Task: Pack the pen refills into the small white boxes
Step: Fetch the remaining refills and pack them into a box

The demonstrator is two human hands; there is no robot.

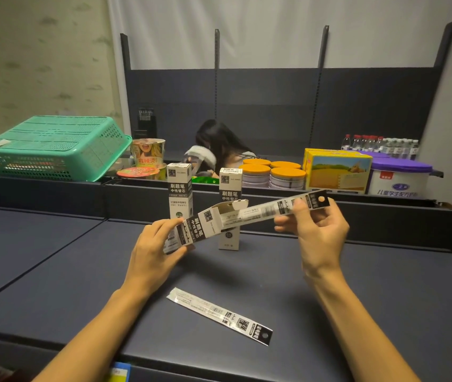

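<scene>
- Far left, back ledge: green basket (54, 146) upside down, noodle cups (147, 153) beside it. Not part of the job.
- Left standing box (179, 191): upright on the counter (54, 257), top shut as far as I can see. I judge it packed, but can't see inside.
- My left hand (154, 244): grip closed round the lower end of the open box (191, 230), which lies tilted, mouth up and to the right, flap (240, 204) standing open.
- Right standing box (229, 210): upright just behind the one I hold, partly hidden by it. Top looks shut; likely packed too.
- Refill pack in hand (271, 209): long clear sleeve, its near end already inside the box mouth, most of its length still outside.
- My right hand (315, 230): grip pinching the pack near its black header end, thumb and fingers curled on it.
- Spare refill pack (219, 317): flat on the counter near me, touched by neither hand, well apart from the boxes.
- Right, back ledge: orange-lidded tins (271, 175), yellow carton (338, 169), white tub (401, 180), bottles (379, 144). Unrelated.
- Progress, my reading: mid-task. One pack part-way in, one pack still to go, flap to close afterward. How many each box should take, I cannot tell.
</scene>
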